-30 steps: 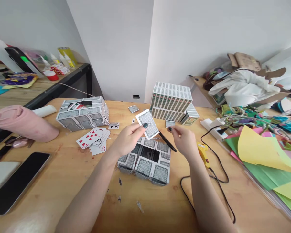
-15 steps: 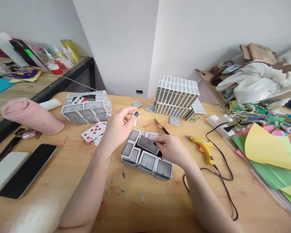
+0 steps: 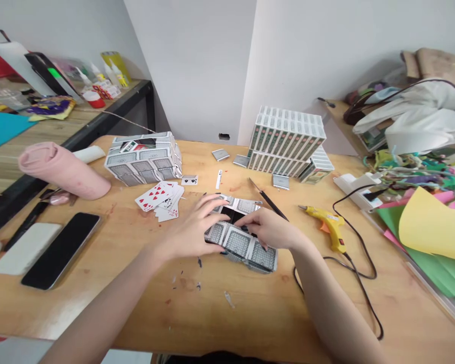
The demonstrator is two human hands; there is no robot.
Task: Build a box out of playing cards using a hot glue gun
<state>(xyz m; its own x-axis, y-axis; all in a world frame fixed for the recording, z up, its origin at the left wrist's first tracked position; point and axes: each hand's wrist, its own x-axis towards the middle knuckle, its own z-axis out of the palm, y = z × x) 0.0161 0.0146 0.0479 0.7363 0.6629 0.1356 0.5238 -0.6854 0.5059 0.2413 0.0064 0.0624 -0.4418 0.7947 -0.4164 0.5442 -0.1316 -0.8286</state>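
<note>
A low box covered with grey-backed playing cards (image 3: 238, 243) lies in front of me, with a dark opening (image 3: 233, 214) in its top. My left hand (image 3: 195, 225) spans its left end, fingers over the top and thumb at the near side, gripping it. My right hand (image 3: 273, 228) reaches over from the right; its bent fingers are close together at the opening. Their tips are partly hidden, and I cannot make out what they hold. Just behind lies a black-handled tool with a thin metal blade (image 3: 271, 201).
A yellow glue gun (image 3: 328, 226) with a black cord lies right. Stacked card packs (image 3: 286, 144) and a larger card-covered box (image 3: 142, 162) stand behind. Loose playing cards (image 3: 159, 198), a phone (image 3: 60, 250) and a pink roll (image 3: 66, 169) are left; coloured paper (image 3: 432, 227) lies far right.
My left hand has come down from the air onto the box's left end. My right fingers have moved into the opening; the loose card they held over it is no longer visible.
</note>
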